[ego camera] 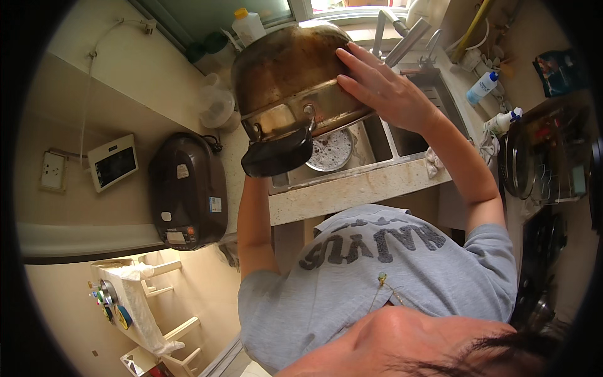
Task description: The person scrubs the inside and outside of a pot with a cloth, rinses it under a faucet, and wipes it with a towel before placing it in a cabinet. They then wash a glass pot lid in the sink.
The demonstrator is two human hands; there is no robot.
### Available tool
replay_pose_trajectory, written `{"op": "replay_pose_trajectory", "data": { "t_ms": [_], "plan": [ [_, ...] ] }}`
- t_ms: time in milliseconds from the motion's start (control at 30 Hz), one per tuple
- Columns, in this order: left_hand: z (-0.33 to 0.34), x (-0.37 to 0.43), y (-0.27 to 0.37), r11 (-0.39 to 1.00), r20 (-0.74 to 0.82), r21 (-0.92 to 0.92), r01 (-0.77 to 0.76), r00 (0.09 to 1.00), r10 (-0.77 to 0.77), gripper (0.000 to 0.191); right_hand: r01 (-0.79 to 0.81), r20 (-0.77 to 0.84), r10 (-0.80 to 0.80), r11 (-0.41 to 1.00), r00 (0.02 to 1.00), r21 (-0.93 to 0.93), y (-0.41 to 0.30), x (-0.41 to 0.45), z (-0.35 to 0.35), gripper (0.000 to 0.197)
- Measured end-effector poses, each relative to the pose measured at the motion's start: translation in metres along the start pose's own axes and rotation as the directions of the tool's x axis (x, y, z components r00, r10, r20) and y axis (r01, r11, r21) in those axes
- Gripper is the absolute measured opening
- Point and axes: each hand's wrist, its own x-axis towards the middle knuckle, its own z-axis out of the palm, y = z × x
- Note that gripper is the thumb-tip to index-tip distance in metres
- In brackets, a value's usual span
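A large metal pot (297,80) with a browned, stained outside is held tilted above the left part of the sink. Its black side handle (278,153) points down and toward me. My right hand (391,89) lies on the pot's right side with fingers spread on the metal; the thumb is hidden. The left forearm reaches up behind the handle, and my left hand is out of view behind the pot. Below, a round metal bowl (332,150) with foamy, speckled liquid sits in the sink basin (365,141). A grey faucet (407,40) stands behind the sink, right of the pot.
A dark rice cooker (188,193) and clear plastic containers (216,103) stand left of the sink. A yellow-capped bottle (249,28) is behind the pot. Right are a blue-capped bottle (483,88), a spray bottle (503,121), a cloth (434,162) and a dish rack (551,184).
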Motion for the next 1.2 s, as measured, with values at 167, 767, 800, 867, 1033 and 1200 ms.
{"op": "replay_pose_trajectory", "data": {
  "t_ms": [167, 767, 800, 867, 1033, 1200],
  "plan": [
    [-0.002, -0.003, 0.024, 0.998, 0.003, 0.022, -0.053, 0.999, 0.053, 0.036, 0.097, -0.026, -0.105, 0.974, 0.994, -0.206, 0.000, 0.023, -0.013, 0.037],
    [0.009, 0.005, 0.038, 0.985, -0.014, 0.117, -0.125, 0.992, 0.128, 0.032, 0.146, -0.056, -0.158, 0.973, 0.986, -0.178, 0.009, 0.018, -0.022, 0.044],
    [0.010, 0.006, 0.039, 0.985, -0.013, 0.115, -0.129, 0.991, 0.131, 0.032, 0.148, -0.061, -0.160, 0.975, 0.985, -0.165, 0.010, 0.018, -0.022, 0.045],
    [0.011, 0.009, 0.037, 0.983, -0.022, 0.127, -0.135, 0.990, 0.139, 0.031, 0.145, -0.064, -0.156, 0.978, 0.986, -0.152, 0.010, 0.018, -0.021, 0.045],
    [0.016, 0.013, 0.033, 0.978, -0.033, 0.146, -0.147, 0.988, 0.154, 0.030, 0.131, -0.045, -0.140, 0.978, 0.989, -0.164, 0.013, 0.016, -0.020, 0.045],
    [0.015, 0.010, 0.032, 0.975, -0.055, 0.161, -0.156, 0.985, 0.166, 0.029, 0.145, -0.035, -0.151, 0.980, 0.988, -0.135, 0.016, 0.015, -0.017, 0.041]
  ]
}}
